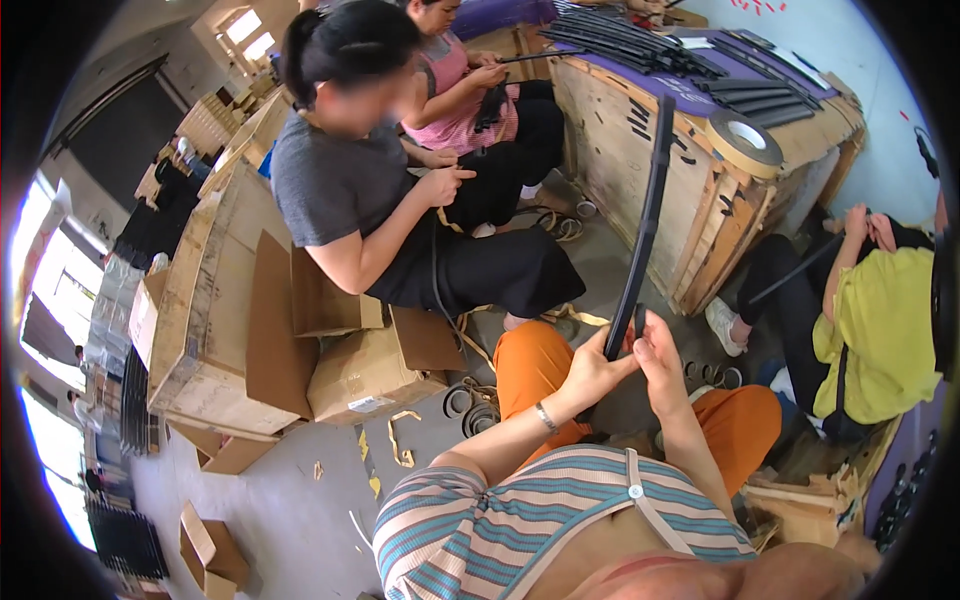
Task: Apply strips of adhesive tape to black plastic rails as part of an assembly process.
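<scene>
1. Strip (645,225): a long, thin black strip, held near the middle of the view. Its long axis runs close to upright, leaning slightly: the lower end sits in the hands, the upper end points toward 12 to 1 o'clock and ends in front of the crate.
2. Left hand (592,372): closed on the strip's lower end, fingers (622,366) wrapped around it from the 9 o'clock side. A bracelet (545,417) circles the wrist.
3. Right hand (660,360): closed on the same lower end from the 3 o'clock side, just beside the left hand, thumb pressed against the strip.
4. Knees (535,362): orange trousers lie under both hands, so the strip's lower end hangs above the lap.
5. Crate (640,140): a wooden crate at 1 o'clock, behind the strip. More black strips (640,45) lie piled on its top, and a roll of tape (745,142) rests near its right corner.
6. Co-workers: a person in a grey shirt (330,185) sits at 10 o'clock, one in pink (455,85) at 12 o'clock, and one in yellow (880,320) at 3 o'clock, each handling dark strips.
7. Boxes (365,375): cardboard boxes stand on the floor (290,510) at 9 o'clock, with scraps scattered near them.
</scene>
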`<state>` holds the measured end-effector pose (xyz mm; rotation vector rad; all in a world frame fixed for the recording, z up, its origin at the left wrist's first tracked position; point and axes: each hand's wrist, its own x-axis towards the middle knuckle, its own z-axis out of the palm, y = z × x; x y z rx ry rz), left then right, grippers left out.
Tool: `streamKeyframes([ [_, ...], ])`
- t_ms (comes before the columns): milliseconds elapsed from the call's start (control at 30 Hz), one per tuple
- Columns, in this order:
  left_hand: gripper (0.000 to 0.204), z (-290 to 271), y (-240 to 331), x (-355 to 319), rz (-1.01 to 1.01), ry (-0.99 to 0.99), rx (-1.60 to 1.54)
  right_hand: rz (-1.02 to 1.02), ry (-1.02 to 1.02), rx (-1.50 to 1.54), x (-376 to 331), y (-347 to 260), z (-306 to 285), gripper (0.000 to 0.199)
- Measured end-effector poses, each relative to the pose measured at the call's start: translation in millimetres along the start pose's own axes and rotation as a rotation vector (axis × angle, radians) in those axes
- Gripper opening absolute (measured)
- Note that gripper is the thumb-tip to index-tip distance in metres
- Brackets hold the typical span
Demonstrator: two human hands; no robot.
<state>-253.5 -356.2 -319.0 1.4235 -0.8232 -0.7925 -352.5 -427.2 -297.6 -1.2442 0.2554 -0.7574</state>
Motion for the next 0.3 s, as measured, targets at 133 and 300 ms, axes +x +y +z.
streamKeyframes([
  [133, 0.020, 7, 7, -1, 0.091, 0.168, 0.062, -0.088, 0.018, -0.022, -3, -6, 14, 0.044],
  [300, 0.018, -13, 39, -4, -0.302, -0.138, 0.042, 0.050, 0.186, -0.361, 23, -40, -45, 0.038],
])
